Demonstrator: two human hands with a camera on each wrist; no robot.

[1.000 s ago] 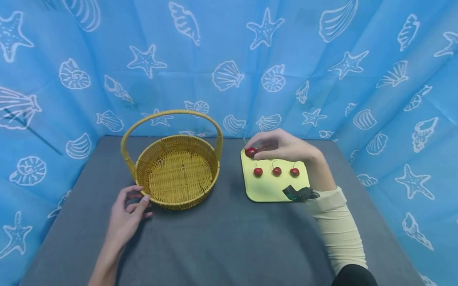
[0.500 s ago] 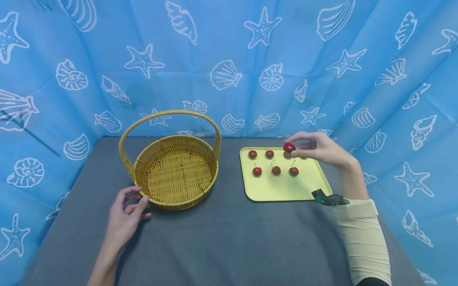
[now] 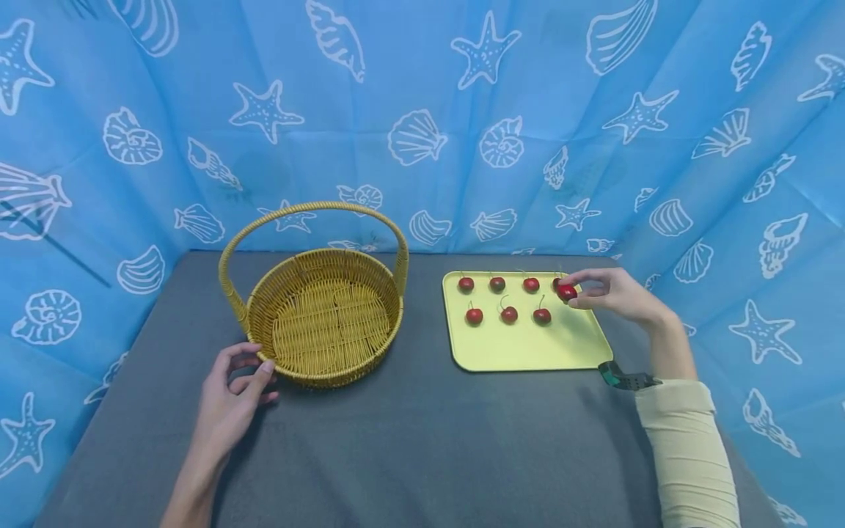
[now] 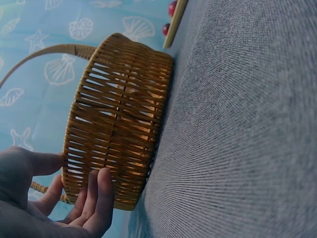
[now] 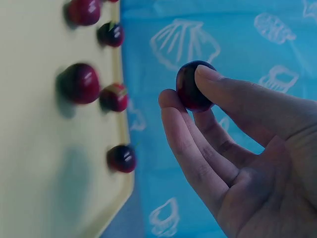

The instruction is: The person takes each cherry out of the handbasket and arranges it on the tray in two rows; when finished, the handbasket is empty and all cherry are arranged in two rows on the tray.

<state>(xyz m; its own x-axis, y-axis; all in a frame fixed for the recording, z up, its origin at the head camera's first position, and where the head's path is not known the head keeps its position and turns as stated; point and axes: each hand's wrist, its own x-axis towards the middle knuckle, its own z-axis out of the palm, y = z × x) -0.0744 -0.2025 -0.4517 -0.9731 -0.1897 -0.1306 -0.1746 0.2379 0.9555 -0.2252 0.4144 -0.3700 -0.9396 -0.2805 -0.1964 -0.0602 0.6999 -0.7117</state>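
My left hand (image 3: 231, 396) pinches the near left rim of a round yellow wicker basket (image 3: 264, 350) with a tall arched handle. In the left wrist view its thumb is at the rim and the fingers lie against the woven outer wall (image 4: 116, 114). Thumb and fingertips of my right hand (image 3: 610, 293) pinch a dark red cherry (image 5: 190, 88) above the back right part of a pale yellow tray (image 3: 515, 352). On the tray, one row of cherries (image 3: 497, 284) runs along the back edge. A shorter row (image 3: 509, 314) lies in front of it; several have stems.
Grey cloth (image 3: 422, 440) covers the table, with a strip of it between basket and tray. A blue curtain (image 3: 436, 198) printed with white shells and starfish hangs close behind and at both sides. A dark wrist device (image 3: 627, 378) sits at the right sleeve.
My right hand has moved right along the tray's back row, from the left corner to the right end, uncovering the cherries behind it. The left hand and basket stay put.
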